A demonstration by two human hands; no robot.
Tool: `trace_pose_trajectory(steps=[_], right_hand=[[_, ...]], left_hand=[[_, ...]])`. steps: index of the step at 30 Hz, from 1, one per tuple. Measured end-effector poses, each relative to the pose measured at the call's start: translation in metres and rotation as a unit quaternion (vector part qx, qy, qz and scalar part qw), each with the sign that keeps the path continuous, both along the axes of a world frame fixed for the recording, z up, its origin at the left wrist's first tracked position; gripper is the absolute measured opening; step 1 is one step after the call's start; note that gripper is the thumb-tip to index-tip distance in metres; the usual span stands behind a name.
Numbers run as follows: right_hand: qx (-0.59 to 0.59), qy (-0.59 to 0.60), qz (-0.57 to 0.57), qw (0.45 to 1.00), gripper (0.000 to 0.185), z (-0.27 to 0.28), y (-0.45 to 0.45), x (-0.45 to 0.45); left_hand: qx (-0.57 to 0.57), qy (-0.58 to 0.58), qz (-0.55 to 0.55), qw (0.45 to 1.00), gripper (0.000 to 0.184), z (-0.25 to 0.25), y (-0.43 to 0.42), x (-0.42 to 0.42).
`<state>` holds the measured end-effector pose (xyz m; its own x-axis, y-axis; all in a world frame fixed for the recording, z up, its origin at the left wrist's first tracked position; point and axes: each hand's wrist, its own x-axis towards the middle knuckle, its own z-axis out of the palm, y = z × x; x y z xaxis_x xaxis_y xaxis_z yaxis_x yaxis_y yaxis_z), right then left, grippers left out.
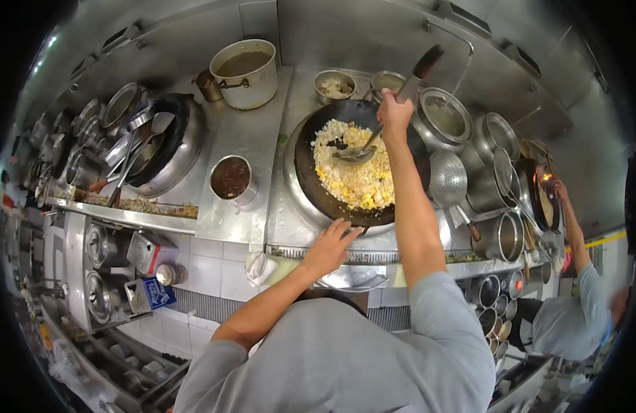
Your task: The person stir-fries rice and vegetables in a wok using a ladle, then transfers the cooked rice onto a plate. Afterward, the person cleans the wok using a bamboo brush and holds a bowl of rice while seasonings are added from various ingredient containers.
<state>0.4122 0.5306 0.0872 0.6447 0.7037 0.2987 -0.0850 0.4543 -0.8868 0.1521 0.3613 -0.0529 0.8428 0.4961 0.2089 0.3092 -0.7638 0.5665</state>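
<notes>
A large black wok (310, 180) holds a mix of white rice and yellow egg (363, 186). My right hand (395, 113) is wrapped round the handle of a metal ladle (356, 155), whose bowl rests in the rice. The dark end of that handle sticks up past my fist. My left hand (330, 246) lies at the near rim of the wok, fingers spread, its fingertips by the small rim handle. Whether it touches the rim is not clear.
Left of the wok stand a pot of dark sauce (230, 177) and a big pot of liquid (250, 76). A perforated skimmer (447, 177) and several pots lie right. Further right, a co-worker (573, 310) reaches to another wok (545, 196) near a flame.
</notes>
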Motion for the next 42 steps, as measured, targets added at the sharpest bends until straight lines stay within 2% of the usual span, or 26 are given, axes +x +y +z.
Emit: trace_pose_trajectory(steps=[1,3,5,6,9,10,13,14,15,17,18,20,21,23,24,25,26,27,28,29,30,33,34,36,40,42], right_hand=[[0.01,-0.031,-0.065,0.997,0.025,0.01,0.002,-0.003],[0.034,-0.011,-0.029,0.999,0.022,-0.035,0.011,0.011],[-0.018,-0.191,-0.08,0.978,0.016,-0.044,0.021,0.004],[-0.104,-0.197,-0.098,0.97,0.018,-0.041,0.019,0.012],[-0.083,-0.228,-0.13,0.961,0.02,-0.05,-0.006,0.035],[-0.104,-0.308,-0.092,0.941,0.023,-0.051,-0.01,0.043],[-0.06,-0.405,-0.17,0.896,0.024,0.009,-0.081,0.006],[-0.051,-0.294,-0.169,0.939,0.028,-0.009,-0.094,0.008],[-0.058,-0.294,-0.169,0.939,0.028,-0.026,-0.102,0.018],[-0.069,-0.167,-0.033,0.983,0.03,-0.028,-0.117,0.027],[-0.061,-0.173,-0.036,0.982,0.03,-0.027,-0.128,0.031],[0.021,-0.039,-0.09,0.995,0.033,0.004,-0.158,-0.002],[0.014,-0.034,-0.084,0.996,0.033,-0.009,-0.148,-0.002],[0.013,0.046,0.055,0.997,0.033,-0.042,-0.132,0.002],[0.031,0.066,0.022,0.997,0.033,-0.046,-0.123,0.004],[0.042,0.06,0.024,0.997,0.033,-0.034,-0.118,-0.005],[0.037,0.063,-0.018,0.997,0.034,-0.021,-0.118,-0.021],[0.026,0.07,-0.06,0.995,0.034,-0.017,-0.117,-0.036],[-0.06,0.089,-0.014,0.994,0.035,-0.026,-0.1,-0.043],[-0.005,0.076,0.072,0.994,0.036,-0.039,-0.078,-0.03],[0.008,0.083,0.064,0.994,0.036,-0.026,-0.074,-0.027],[0.018,0.065,0.05,0.996,0.037,-0.002,-0.053,-0.025],[0.005,0.056,0.029,0.998,0.037,-0.009,-0.055,-0.029],[0.003,0.081,0.077,0.994,0.034,-0.03,-0.027,-0.016],[0.059,0.059,0.025,0.996,0.03,0.003,-0.022,-0.008],[0.007,0.054,0.058,0.997,0.029,-0.027,-0.005,-0.012]], left_hand=[[-0.008,0.003,-0.001,1.0,0.073,0.0,0.003,0.003],[-0.005,-0.002,0.016,1.0,0.072,0.005,0.004,0.005],[0.005,-0.004,0.013,1.0,0.072,0.007,-0.001,0.003],[0.02,0.017,0.014,1.0,0.071,0.008,0.003,0.005],[0.044,0.023,0.022,0.999,0.073,-0.002,0.0,0.006],[0.044,0.033,0.017,0.998,0.072,-0.004,-0.004,0.005],[0.049,0.028,0.018,0.998,0.07,-0.002,0.005,0.012],[0.044,0.029,0.02,0.998,0.068,-0.004,0.003,0.01],[0.037,0.03,0.018,0.999,0.068,-0.011,0.0,0.009],[-0.015,-0.014,0.015,1.0,0.064,-0.017,0.003,0.014],[-0.033,0.021,0.006,0.999,0.065,-0.016,0.007,0.014],[-0.007,-0.005,0.01,1.0,0.064,-0.005,0.014,0.013],[0.003,-0.015,0.001,1.0,0.063,-0.003,0.005,0.003],[-0.005,-0.016,0.015,1.0,0.065,0.0,-0.007,-0.004],[0.0,-0.023,0.008,1.0,0.065,-0.007,-0.003,0.0],[0.005,-0.032,0.007,0.999,0.065,-0.009,0.005,0.003],[0.032,-0.045,0.01,0.998,0.05,-0.005,0.008,0.004],[0.032,-0.046,0.018,0.998,0.05,-0.003,0.016,0.007],[0.003,-0.028,0.022,0.999,0.041,0.004,0.017,0.008],[-0.023,-0.011,0.019,1.0,0.033,0.008,0.015,0.009],[0.012,-0.062,0.037,0.997,0.023,0.008,0.018,0.014],[0.032,0.011,0.014,0.999,0.02,0.004,0.03,0.02],[0.043,-0.021,0.017,0.999,0.021,0.005,0.028,0.019],[0.043,-0.015,0.006,0.999,0.021,0.005,0.022,0.013],[0.061,-0.042,0.019,0.997,0.019,0.017,0.032,0.018],[0.056,-0.039,0.017,0.998,0.019,0.011,0.021,0.006]])
